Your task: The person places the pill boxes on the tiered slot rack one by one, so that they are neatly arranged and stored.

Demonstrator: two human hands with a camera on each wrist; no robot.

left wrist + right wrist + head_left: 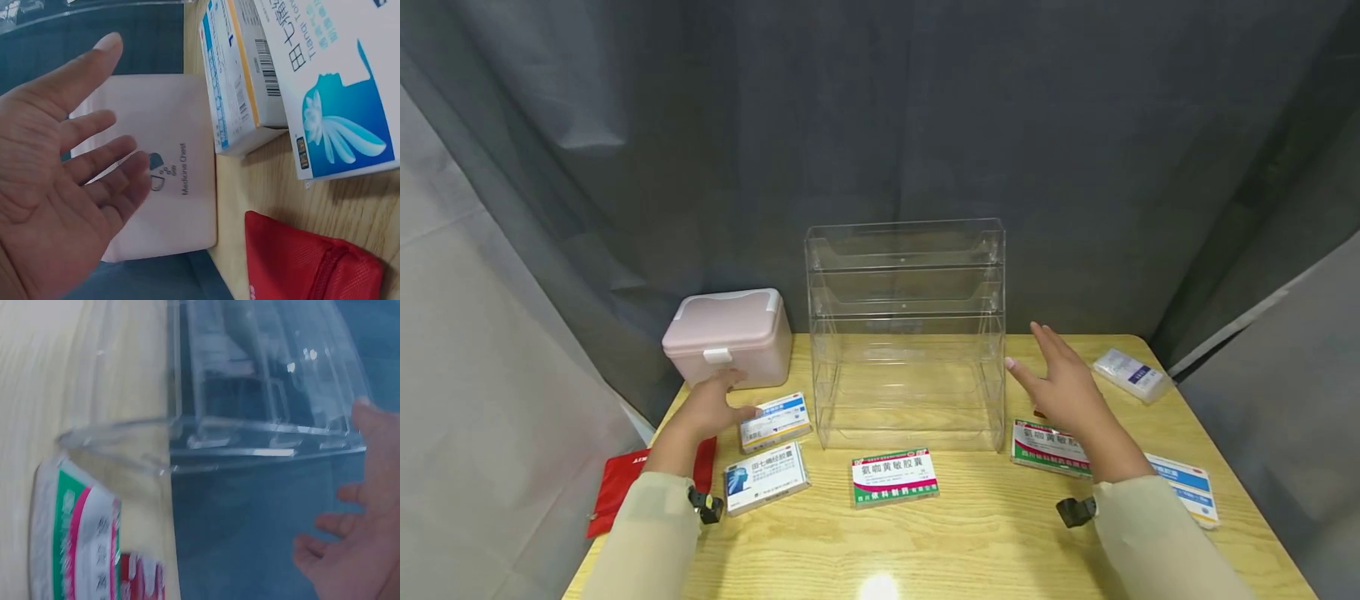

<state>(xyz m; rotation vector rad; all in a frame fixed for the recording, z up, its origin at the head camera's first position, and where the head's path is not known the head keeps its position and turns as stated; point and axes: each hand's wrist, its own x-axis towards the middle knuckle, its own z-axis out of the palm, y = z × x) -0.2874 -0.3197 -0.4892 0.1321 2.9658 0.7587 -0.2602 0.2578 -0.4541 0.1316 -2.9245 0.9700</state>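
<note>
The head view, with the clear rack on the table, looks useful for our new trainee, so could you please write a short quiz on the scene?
1. True or false: the pink chest, its lid closed, stands to the left of the clear rack.
2. Multiple choice: what colour is the pouch on the left side of the table? a) blue b) yellow c) red
3. Open question: is the left hand holding anything, and which view shows this best?

Key
1. True.
2. c) red.
3. No; the left wrist view shows its palm with nothing in it.
</note>
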